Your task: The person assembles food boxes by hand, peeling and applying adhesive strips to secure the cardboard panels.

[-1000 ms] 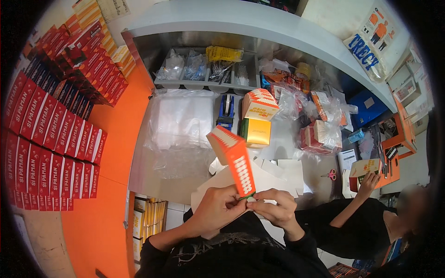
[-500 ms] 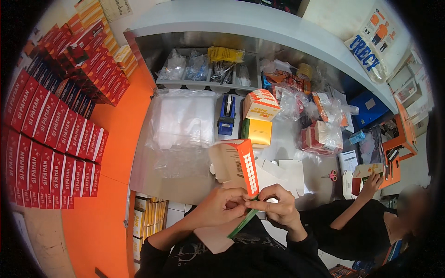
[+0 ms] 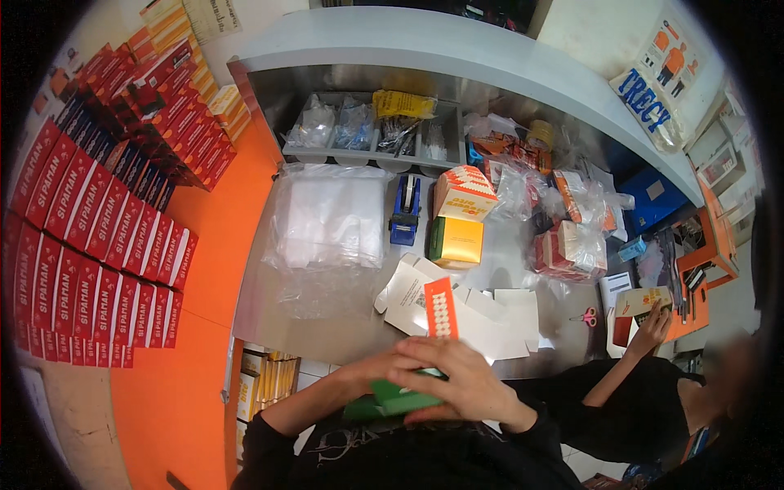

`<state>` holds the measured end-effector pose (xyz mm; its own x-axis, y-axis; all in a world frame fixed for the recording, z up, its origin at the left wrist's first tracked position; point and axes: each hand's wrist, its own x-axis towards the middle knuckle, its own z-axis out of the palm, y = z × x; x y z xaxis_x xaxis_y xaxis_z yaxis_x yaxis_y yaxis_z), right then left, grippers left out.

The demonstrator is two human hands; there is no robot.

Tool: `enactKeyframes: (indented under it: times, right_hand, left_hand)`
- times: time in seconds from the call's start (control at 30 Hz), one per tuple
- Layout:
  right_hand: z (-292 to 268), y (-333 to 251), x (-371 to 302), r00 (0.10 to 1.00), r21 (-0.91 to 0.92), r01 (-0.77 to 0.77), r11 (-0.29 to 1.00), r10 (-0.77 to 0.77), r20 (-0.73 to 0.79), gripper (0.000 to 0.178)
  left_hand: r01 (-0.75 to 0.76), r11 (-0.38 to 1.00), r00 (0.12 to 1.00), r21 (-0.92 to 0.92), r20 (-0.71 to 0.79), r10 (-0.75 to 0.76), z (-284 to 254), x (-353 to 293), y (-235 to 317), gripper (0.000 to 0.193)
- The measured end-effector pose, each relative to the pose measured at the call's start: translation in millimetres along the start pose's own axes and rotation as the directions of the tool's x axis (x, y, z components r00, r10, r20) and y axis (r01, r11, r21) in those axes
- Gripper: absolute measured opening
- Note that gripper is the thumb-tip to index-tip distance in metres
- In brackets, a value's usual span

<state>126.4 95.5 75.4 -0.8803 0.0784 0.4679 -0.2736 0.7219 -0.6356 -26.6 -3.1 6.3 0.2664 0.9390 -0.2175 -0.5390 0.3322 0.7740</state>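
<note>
Low in front of my chest is a partly folded carton box, with a green panel (image 3: 400, 400) facing me and an orange-and-white patterned flap (image 3: 441, 306) standing up behind my fingers. My right hand (image 3: 457, 377) lies across its top, fingers curled over the edge. From the other side my left hand (image 3: 369, 374) grips it, its fingers partly covered by my right hand. Just beyond, on the metal table, lie an unfolded white carton (image 3: 403, 300) and a flat carton blank (image 3: 516, 314). Two stacked boxes, a yellow-and-green box (image 3: 457, 242) and a patterned box (image 3: 464, 194), stand farther back.
A blue tape dispenser (image 3: 404, 211) and a pile of clear plastic bags (image 3: 327, 216) sit behind. Pink scissors (image 3: 584, 317) lie right, near a co-worker's hand (image 3: 651, 331) on a carton. Red boxes (image 3: 98, 229) stack up left; a compartment tray (image 3: 371, 155) stands at the back.
The carton has come down toward me and been folded, its green side now turned up. My right hand has moved from pinching the edge to lying over it.
</note>
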Motion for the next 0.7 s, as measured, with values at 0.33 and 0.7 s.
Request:
enactKeyframes:
  times: [0.33, 0.7]
  right_hand:
    - [-4, 23, -11, 0.785, 0.142, -0.504, 0.852, 0.521, -0.336, 0.042]
    - [7, 27, -12, 0.878, -0.179, 0.016, 0.984, -0.099, -0.468, 0.018]
  left_hand:
    - [0.041, 0.412, 0.509, 0.91, -0.374, 0.775, 29, -7, 17, 0.026]
    - [-0.232, 0.752, 0.861, 0.617, -0.229, 0.453, 34, -21, 38, 0.023]
